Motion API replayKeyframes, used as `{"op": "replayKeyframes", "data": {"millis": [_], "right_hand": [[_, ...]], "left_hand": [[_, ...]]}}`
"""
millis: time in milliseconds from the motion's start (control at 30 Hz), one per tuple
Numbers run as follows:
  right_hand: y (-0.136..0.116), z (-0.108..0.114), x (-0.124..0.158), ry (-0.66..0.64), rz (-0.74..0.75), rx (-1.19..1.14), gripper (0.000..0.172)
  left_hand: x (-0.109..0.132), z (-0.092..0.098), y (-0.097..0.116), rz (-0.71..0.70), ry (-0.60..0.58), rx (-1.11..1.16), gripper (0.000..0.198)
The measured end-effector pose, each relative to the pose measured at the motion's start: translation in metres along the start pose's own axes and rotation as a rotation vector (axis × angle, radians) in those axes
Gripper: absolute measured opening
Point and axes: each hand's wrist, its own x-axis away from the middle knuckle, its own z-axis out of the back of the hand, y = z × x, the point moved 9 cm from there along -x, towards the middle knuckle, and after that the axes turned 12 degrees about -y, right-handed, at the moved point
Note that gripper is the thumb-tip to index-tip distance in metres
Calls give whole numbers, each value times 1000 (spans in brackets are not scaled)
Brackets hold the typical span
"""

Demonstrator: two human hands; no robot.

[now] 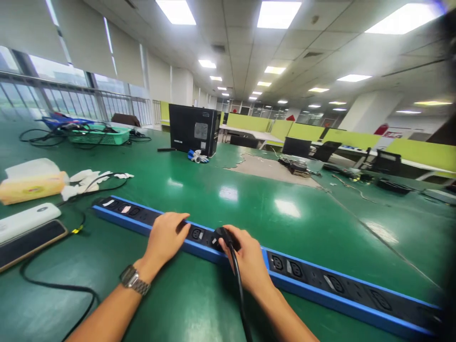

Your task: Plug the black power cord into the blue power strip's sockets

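Observation:
A long blue-edged black power strip [315,279] with several sockets lies slantwise across the green table [178,294]. My left hand [167,240] grips the strip left of its middle, thumb and fingers on opposite edges. Between the fingers of my right hand [251,261] is a black power plug [221,235], held at the strip's top face. How deep the plug sits in a socket is hidden. Its black cable [239,285] runs down toward me over the table. An open socket [197,234] shows between my hands.
On the left lie a phone [30,244], a white device [28,221], a tissue pack [33,185] and white gloves [89,180]. Farther back are a green basket [114,137] with cables and a black computer case [192,130]. Electronic parts [297,166] lie on the right.

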Motion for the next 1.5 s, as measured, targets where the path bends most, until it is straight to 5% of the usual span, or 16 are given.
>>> {"op": "replayKeyframes", "data": {"millis": [333,700,933,1100,1300,1367,1500], "right_hand": [[-28,-12,-27,-180,120,348,23],[-28,-14,-15,-102,16,507,15],[-39,-26,-9,-99,88,516,20],[12,25,16,26,60,250,38],[107,115,75,354,-204,266,38],[113,121,83,377,-198,274,36],[92,114,84,377,-62,269,29]], "left_hand": [[2,1,13,-4,-9,96,21],[4,-3,24,-45,-10,184,20],[13,-9,65,-375,-119,319,44],[13,-18,69,-458,-179,287,45],[14,1,74,-478,83,465,39],[17,-2,94,-477,99,488,40],[18,-34,147,-491,-68,444,36]]}}
